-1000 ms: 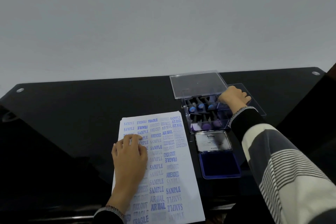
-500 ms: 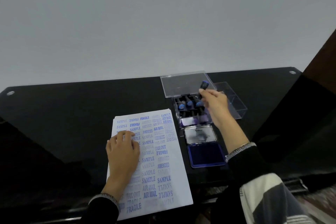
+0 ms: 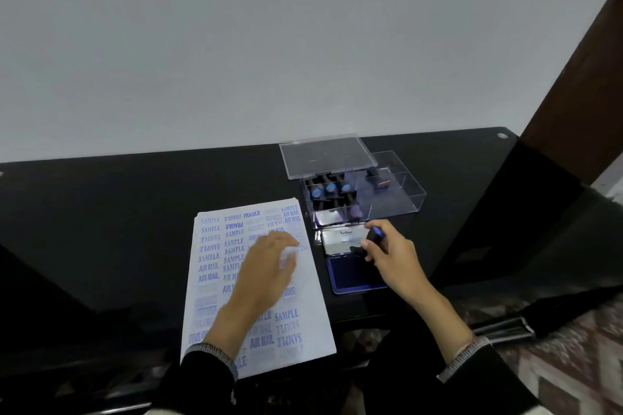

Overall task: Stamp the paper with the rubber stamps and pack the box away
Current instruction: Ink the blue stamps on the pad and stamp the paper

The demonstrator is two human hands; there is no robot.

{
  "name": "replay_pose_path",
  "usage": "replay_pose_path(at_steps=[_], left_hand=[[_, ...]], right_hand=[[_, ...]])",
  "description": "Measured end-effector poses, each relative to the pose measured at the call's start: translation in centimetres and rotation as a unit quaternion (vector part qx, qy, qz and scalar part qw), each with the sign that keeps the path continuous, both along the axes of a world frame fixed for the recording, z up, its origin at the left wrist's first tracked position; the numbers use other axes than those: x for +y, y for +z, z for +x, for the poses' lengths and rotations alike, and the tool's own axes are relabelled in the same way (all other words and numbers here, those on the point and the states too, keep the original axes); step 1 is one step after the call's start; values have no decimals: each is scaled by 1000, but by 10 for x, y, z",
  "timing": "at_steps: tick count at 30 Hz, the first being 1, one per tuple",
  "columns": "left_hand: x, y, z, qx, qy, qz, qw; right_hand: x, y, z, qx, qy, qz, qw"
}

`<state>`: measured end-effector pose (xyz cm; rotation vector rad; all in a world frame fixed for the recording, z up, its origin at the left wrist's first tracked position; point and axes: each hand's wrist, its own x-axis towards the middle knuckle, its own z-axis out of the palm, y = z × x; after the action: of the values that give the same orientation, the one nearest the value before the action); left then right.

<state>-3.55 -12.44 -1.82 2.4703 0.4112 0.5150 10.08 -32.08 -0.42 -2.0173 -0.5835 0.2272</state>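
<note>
A white paper (image 3: pixel 215 266) covered in blue stamped words lies on the black table (image 3: pixel 101 212). My left hand (image 3: pixel 269 266) hovers blurred over its upper right part, fingers spread. My right hand (image 3: pixel 391 253) grips a black rubber stamp (image 3: pixel 376 234) with a blue top just above the open ink pad (image 3: pixel 350 274), whose lid (image 3: pixel 344 237) is folded back. Behind the pad stands the clear stamp box (image 3: pixel 404 199) with several blue-topped stamps (image 3: pixel 330 189) inside. Its clear lid (image 3: pixel 323 155) lies behind it.
The table's front edge runs just below the paper. A dark brown panel (image 3: pixel 580 77) rises at the far right. Patterned floor (image 3: pixel 556 364) shows at the lower right. A plain grey wall fills the background.
My right hand lifted a stamp out of the box and carried it down to the ink pad. My left hand rose off the paper and shifted right.
</note>
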Motion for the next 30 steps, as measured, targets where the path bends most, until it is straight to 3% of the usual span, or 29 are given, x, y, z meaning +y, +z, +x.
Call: replay_pose_path(at_steps=[2,7,22,25,30], left_hand=[[-12,-1,4,18,-88,-27,996],[-17,-19,11,117,-131,30,984],[-22,-31,9,75,-110,29,991],[-22,-27,9,76,-115,7,990],[-9,-22,0,18,-54,-111,992]], right_hand=[[3,1,-8,-34,15,-8,999],[11,0,-21,-65,55,-16,996],[22,-22,-32,-240,63,-126,961],[24,-20,-32,-224,58,-132,964],[28,-18,-30,-190,50,-111,974]])
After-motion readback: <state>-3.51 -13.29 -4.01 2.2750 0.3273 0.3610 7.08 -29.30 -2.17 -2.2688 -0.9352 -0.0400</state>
